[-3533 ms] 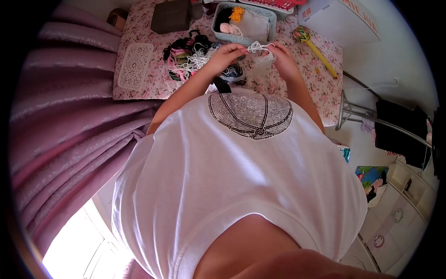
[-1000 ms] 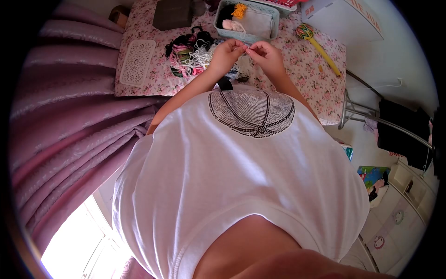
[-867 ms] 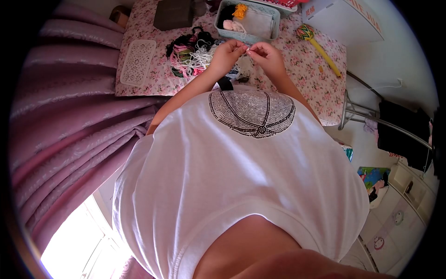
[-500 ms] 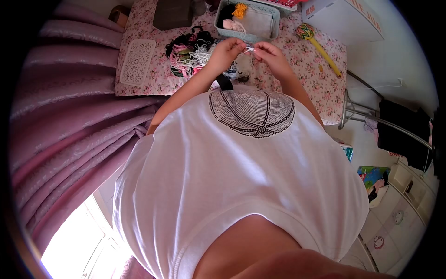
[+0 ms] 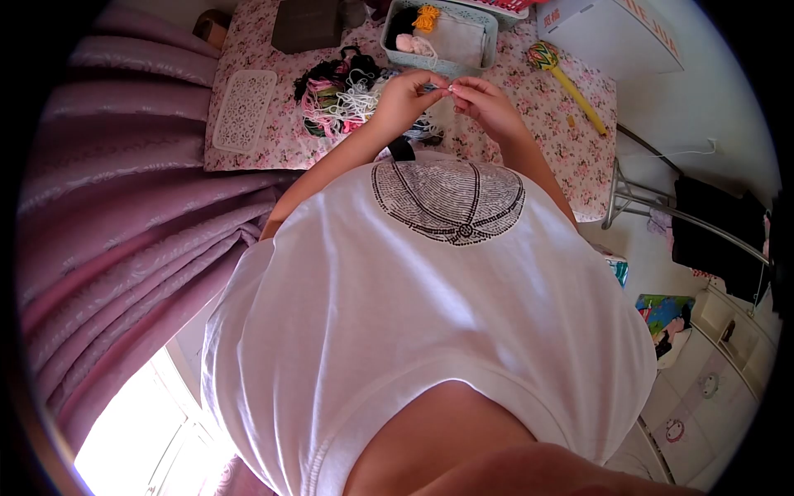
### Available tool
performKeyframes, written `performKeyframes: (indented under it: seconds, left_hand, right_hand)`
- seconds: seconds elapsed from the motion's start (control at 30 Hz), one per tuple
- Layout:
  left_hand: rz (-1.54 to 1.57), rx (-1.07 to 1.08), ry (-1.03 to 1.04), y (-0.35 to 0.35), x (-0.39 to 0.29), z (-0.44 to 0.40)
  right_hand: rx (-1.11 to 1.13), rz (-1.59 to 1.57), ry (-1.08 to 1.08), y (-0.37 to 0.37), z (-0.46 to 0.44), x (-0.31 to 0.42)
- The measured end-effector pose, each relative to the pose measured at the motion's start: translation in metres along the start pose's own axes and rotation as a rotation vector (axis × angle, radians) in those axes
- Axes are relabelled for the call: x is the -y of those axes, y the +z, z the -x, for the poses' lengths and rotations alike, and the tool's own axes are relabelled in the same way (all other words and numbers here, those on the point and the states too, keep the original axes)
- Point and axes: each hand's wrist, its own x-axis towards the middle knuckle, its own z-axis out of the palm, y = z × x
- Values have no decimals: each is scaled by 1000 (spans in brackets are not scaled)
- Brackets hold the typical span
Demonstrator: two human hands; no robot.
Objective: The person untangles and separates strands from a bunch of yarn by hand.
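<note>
My left hand (image 5: 407, 101) and my right hand (image 5: 486, 104) meet fingertip to fingertip above the far part of the table. Both are closed in a pinch on a short bit of white yarn (image 5: 452, 88), most of which the fingers hide. Close beside my left hand lies a tangled pile of yarn (image 5: 335, 103) in black, pink, green and white; its white strands (image 5: 357, 102) reach under my left wrist.
A pale blue basket (image 5: 442, 63) with orange, black and pink yarn stands just beyond my hands. To the left are a white lace-patterned tray (image 5: 246, 110) and a dark box (image 5: 306, 26). At right lie a yellow-handled stick (image 5: 576, 99) and a white carton (image 5: 608, 37).
My fingertips have come together, covering the white yarn that showed between them before. My right hand has turned a little, and its fingers have shifted left.
</note>
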Motion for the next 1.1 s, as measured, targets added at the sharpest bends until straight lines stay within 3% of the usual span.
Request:
performKeyframes:
  seconds: [0.1, 0.3, 0.4, 0.5, 0.6, 0.9, 1.0, 1.1]
  left_hand:
    - [-111, -112, 98, 2, -19, 2]
    - [-144, -120, 181, 5, -6, 0]
    - [-12, -46, 49, 2, -3, 0]
    - [520, 30, -108, 3, 11, 0]
    - [622, 46, -85, 3, 8, -1]
    - [135, -25, 33, 5, 0, 0]
    - [69, 7, -98, 3, -4, 1]
    - [72, -24, -34, 5, 8, 1]
  right_hand:
    - [23, -38, 10, -2, -1, 0]
    - [-3, -72, 29, -1, 0, 1]
    - [4, -94, 37, -2, 1, 2]
    - [-19, -144, 16, -4, -1, 0]
    - [-38, -178, -7, -2, 0, 2]
    - [-19, -79, 1, -3, -1, 0]
    - [-4, -86, 21, -4, -1, 1]
    - [7, -82, 2, -4, 0, 1]
